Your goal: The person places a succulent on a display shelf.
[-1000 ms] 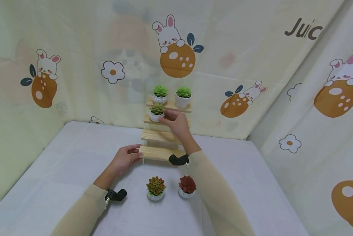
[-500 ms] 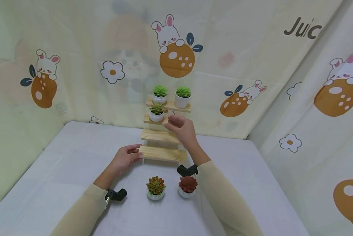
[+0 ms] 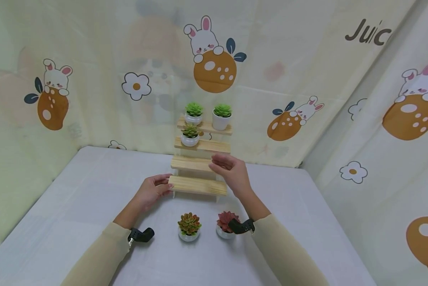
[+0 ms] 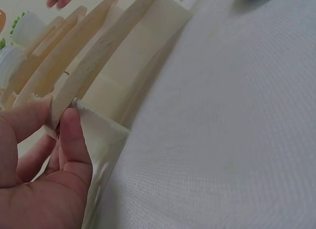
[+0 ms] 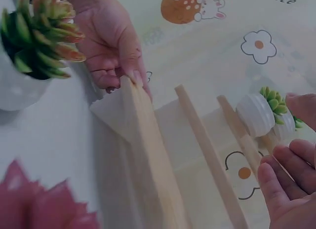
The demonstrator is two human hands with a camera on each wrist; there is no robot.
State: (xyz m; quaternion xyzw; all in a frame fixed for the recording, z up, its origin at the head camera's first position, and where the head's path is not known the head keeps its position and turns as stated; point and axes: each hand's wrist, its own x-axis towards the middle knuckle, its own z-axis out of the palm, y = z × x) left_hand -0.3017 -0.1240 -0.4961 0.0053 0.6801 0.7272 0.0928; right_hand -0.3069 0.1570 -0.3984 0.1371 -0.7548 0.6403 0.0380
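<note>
A wooden tiered plant stand stands near the back wall. My left hand pinches the left end of its lowest shelf, thumb and fingers around the board in the left wrist view. My right hand holds nothing; its fingers are loosely bent beside the right end of the second shelf from the bottom. On the shelf below the top sits a green succulent in a white pot, at the left. Two bright green potted succulents, a left one and a right one, occupy the top shelf.
In front of the stand, an orange-green succulent in a white pot rests on the white tabletop. To its right is a red succulent, partly covered by the black wrist camera. A printed curtain hangs close behind the stand.
My right hand has let go of the green potted succulent on the shelf below the top and drawn back down and to the right. The left hand stays on the lowest shelf.
</note>
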